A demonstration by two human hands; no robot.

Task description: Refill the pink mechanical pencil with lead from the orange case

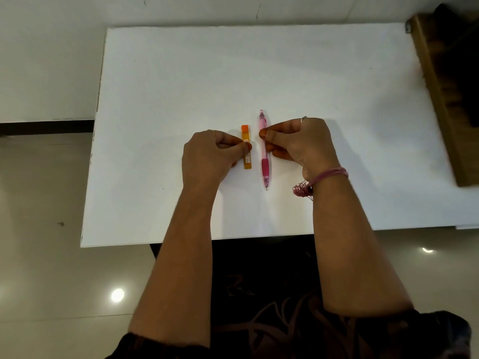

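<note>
An orange lead case (245,133) lies lengthwise on the white table (233,73), its darker cap pointing away from me. My left hand (210,156) pinches the case at its middle between thumb and fingers. Just right of it lies the pink mechanical pencil (265,164), tip toward me, translucent barrel with a darker pink grip. My right hand (298,141) grips the pencil's upper barrel with thumb and fingers. Both objects look to be resting on the table, parallel and a little apart.
A brown wooden piece of furniture (440,99) stands at the table's right side. The table's near edge (181,242) runs just in front of my forearms. A pink thread bracelet (324,177) hangs on my right wrist. Glossy floor lies to the left.
</note>
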